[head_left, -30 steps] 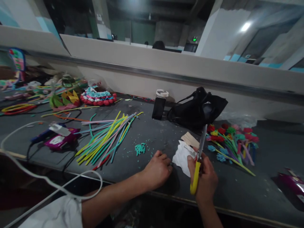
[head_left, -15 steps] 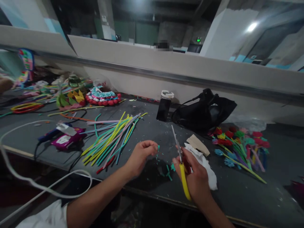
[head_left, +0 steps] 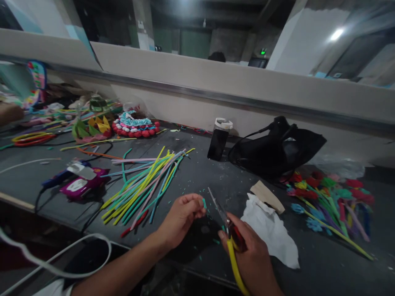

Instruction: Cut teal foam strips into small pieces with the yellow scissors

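Between the thumb and fingers of my left hand [head_left: 182,216] is pinched a short green piece of pipe cleaner [head_left: 204,203]. My right hand [head_left: 251,250] grips a pair of scissors [head_left: 233,259] with yellow and red handles; the blades point up and left, a little apart from the green piece. Small green clippings [head_left: 217,241] lie on the dark table below and between the hands. Left of my left hand lies a loose bundle of yellow, green, pink and blue pipe cleaners [head_left: 148,181].
A purple glue gun [head_left: 82,185] and a white cable [head_left: 58,271] are at left. Beyond stand a pom-pom-edged piece [head_left: 135,127] and a cup [head_left: 218,142]. On the right are a black bag [head_left: 274,150], white tissue [head_left: 271,230], cardboard [head_left: 267,196] and pipe-cleaner flowers [head_left: 330,197].
The scissors have swung left, their tips now closer to the green piece in my left hand. My left hand is slightly lower. The camera view has shifted a little.
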A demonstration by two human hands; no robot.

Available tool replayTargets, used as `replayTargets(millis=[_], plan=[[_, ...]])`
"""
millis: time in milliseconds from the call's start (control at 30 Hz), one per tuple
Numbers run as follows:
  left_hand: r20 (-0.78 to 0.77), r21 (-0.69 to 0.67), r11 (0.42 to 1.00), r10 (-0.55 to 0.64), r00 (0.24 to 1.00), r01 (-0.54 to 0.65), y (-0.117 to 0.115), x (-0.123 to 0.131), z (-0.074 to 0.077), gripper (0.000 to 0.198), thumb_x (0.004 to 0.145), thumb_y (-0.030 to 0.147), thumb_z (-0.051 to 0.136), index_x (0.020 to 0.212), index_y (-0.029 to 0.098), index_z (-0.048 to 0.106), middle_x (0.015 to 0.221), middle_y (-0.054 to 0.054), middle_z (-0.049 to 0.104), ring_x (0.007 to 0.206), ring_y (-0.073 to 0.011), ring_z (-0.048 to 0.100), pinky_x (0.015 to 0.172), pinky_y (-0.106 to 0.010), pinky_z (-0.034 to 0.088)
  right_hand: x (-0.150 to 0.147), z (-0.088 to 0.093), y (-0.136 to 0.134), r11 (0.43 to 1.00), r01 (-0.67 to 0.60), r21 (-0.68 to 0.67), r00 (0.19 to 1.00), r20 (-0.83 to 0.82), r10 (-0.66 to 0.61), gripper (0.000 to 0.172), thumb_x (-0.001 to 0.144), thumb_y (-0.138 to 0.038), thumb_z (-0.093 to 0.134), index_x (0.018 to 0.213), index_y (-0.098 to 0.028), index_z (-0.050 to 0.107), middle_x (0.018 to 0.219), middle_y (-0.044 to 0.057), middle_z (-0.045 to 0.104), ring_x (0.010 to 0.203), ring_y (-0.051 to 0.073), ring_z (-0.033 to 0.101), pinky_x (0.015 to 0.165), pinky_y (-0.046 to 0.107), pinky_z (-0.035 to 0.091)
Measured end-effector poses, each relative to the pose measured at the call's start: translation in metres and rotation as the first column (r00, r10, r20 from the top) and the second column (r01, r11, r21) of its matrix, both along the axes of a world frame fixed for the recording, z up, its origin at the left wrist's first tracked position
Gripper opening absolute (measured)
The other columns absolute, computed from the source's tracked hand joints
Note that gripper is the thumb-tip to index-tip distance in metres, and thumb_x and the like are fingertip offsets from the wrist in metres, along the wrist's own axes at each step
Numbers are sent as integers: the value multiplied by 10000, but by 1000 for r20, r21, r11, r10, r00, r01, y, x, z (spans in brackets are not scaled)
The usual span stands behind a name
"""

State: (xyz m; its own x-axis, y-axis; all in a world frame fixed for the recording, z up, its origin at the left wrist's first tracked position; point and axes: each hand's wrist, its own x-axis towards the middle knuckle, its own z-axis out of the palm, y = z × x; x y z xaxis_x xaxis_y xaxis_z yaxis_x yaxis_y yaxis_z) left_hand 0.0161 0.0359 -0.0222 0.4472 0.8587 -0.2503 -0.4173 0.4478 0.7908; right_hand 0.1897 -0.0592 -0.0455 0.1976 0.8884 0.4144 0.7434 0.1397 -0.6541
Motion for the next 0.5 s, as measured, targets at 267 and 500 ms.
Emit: replayTargets(millis=[267,500], plan=[[-275,197,972,-73,959,131,-29,16,-2,115,633,213,699,658,129,625,579,40,538,561,-78,431,567,-198,336,-16,15,-6,965,-29,-261,778,-612,-142,533,690,-503,742,1140,-233,645,751,-9,711,520,109,595,485,194,484],[-276,257,956,-64,959,138,-42,19,-8,174,665,256,720,668,121,611,595,32,530,559,-73,412,551,-197,330,-19,20,-7,955,-62,-289,708,-688,-162,570,632,-484,790,1117,-226,636,734,-3,694,405,57,460,362,170,367]])
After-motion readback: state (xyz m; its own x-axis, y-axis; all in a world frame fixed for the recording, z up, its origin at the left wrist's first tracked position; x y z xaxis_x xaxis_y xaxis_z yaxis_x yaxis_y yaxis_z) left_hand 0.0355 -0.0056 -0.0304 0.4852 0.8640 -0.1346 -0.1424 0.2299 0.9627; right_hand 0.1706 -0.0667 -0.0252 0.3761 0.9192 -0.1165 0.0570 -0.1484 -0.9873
